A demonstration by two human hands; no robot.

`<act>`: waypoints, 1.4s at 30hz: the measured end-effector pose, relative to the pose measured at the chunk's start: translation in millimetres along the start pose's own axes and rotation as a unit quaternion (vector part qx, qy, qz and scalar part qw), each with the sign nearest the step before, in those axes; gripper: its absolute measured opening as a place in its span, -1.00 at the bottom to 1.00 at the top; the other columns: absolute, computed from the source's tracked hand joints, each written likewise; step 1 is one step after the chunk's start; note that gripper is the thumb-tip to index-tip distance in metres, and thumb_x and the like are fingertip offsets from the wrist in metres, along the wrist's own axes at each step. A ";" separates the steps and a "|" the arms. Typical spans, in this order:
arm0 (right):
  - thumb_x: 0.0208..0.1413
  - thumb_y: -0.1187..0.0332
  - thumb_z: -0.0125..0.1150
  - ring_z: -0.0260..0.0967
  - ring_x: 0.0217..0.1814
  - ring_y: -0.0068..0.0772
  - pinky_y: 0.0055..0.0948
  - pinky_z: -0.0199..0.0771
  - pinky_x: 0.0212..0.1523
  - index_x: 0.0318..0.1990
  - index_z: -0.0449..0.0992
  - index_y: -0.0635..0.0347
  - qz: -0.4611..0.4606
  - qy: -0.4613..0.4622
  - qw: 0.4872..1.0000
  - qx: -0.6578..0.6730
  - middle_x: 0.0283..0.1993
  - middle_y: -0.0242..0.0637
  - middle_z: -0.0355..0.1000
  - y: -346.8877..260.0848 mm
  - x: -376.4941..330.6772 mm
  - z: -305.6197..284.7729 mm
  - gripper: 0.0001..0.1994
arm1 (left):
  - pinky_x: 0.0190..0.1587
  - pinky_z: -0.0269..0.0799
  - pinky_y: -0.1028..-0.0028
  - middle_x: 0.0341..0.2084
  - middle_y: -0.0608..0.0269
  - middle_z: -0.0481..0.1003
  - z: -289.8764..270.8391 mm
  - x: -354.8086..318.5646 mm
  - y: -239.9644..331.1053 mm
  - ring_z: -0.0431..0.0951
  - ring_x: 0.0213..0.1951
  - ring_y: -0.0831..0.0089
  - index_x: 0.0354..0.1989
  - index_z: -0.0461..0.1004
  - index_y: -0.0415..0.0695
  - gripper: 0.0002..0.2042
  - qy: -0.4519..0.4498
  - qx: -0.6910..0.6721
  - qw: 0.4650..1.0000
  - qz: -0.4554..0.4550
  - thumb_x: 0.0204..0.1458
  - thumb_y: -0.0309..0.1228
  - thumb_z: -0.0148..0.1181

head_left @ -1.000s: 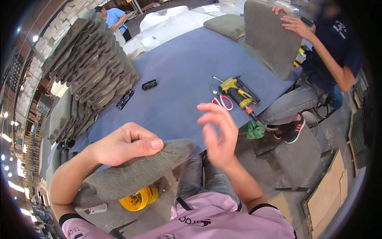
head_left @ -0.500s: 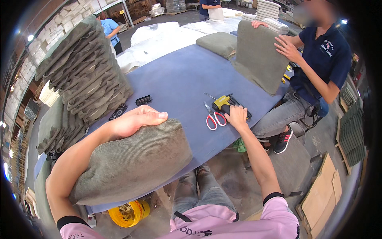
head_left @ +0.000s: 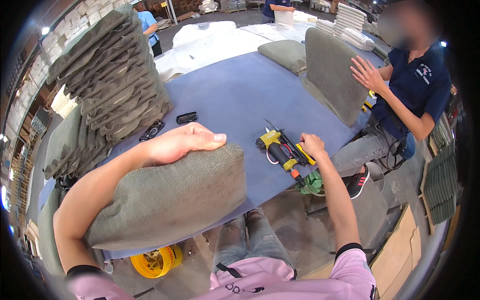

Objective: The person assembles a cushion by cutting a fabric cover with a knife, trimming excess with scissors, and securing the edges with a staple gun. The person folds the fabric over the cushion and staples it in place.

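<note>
My left hand point(head_left: 187, 143) grips the upper edge of a grey-green fabric-covered cushion point(head_left: 172, 197), its forearm wrapped along the cushion's left side. The cushion stands tilted at the table's near edge. To the right, my right hand point(head_left: 313, 145) has its fingers curled at the yellow rear end of a yellow-and-black air staple gun point(head_left: 279, 152). The gun lies on the blue tabletop, its handle and orange hose coupling toward the near edge. Red-handled scissors point(head_left: 272, 159) lie mostly hidden beneath the gun. My right fingertips are partly hidden.
A tall pile of grey-green covers point(head_left: 117, 80) rises at left, beside two small black items, one a case point(head_left: 187, 118). Across the blue table point(head_left: 220, 85), a seated co-worker point(head_left: 417, 85) steadies an upright cushion point(head_left: 332, 75). Below sits a yellow bucket point(head_left: 157, 261); a hose hangs at the edge.
My right hand has shifted from the staple gun's handle to its rear end. The gun has turned, its handle now toward me, and covers the scissors. One co-worker hand no longer shows on the cushion's top.
</note>
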State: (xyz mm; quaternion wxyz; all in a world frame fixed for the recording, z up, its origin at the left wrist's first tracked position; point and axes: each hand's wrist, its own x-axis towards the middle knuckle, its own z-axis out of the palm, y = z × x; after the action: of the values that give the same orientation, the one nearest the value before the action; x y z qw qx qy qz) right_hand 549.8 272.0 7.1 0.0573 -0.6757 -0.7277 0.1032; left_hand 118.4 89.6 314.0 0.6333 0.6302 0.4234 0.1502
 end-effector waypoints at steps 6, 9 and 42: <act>0.27 -0.03 0.28 0.60 0.04 0.06 0.01 0.58 0.03 -0.08 0.63 0.09 -0.067 0.037 0.991 0.113 -0.08 -0.11 0.65 24.5 -28.1 13.7 -0.63 | -0.30 0.31 0.53 -0.52 0.55 0.46 4.2 -2.6 2.9 0.35 -0.44 0.72 -0.39 0.61 -0.06 -0.55 0.014 0.047 0.999 0.013 0.42 0.04 0.17; 0.29 0.08 0.29 0.59 0.00 0.09 0.05 0.55 -0.03 -0.13 0.55 0.16 -0.097 0.115 0.988 0.020 -0.11 -0.08 0.64 43.9 -44.1 13.4 -0.69 | -0.28 0.35 0.56 -0.48 0.54 0.52 7.3 4.7 2.7 0.40 -0.43 0.73 -0.33 0.67 -0.07 -0.54 0.013 0.061 0.998 0.012 0.41 0.07 0.18; 0.53 0.22 0.05 0.21 -0.61 -0.61 -0.68 0.27 -0.57 0.09 0.24 0.07 -0.192 0.367 0.384 0.825 -0.12 -0.06 0.51 -204.9 -248.2 -162.5 -0.80 | -0.25 0.37 0.60 -0.39 0.58 0.58 12.2 -6.2 -6.7 0.45 -0.36 0.80 -0.21 0.71 -0.09 -0.60 -0.026 -0.037 0.998 0.032 0.42 0.00 0.20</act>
State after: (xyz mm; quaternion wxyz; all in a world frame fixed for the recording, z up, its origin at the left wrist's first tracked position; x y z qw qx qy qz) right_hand 406.9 23.4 225.6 0.8665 -0.1105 -0.3033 0.3807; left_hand 121.3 75.8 308.0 0.6622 0.6232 0.3802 0.1693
